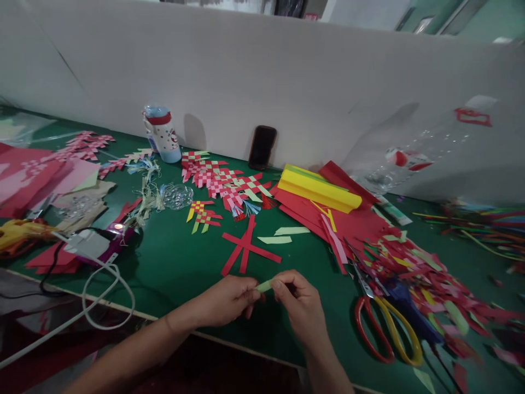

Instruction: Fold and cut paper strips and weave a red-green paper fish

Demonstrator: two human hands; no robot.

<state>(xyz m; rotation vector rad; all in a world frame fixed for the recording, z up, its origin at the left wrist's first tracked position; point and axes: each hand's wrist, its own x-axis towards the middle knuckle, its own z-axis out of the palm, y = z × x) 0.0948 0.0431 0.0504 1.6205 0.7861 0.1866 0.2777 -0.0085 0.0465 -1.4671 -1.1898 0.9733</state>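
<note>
Both my hands meet over the near edge of the green table [176, 262]. My left hand [225, 301] and my right hand [297, 306] each pinch an end of a short pale green paper strip [264, 285], fingers closed on it. Just beyond them lie crossed red paper strips [246, 247] and two loose pale green strips [283, 235]. Woven red, white and green paper pieces [223, 183] lie further back.
Red-and-yellow scissors [388, 328] lie at the right beside a heap of paper offcuts [414, 268]. A yellow sheet [318, 189] rests on red sheets. A bottle [162, 134] and a phone [262, 146] stand by the white wall. A white cable [102, 284] and device sit left.
</note>
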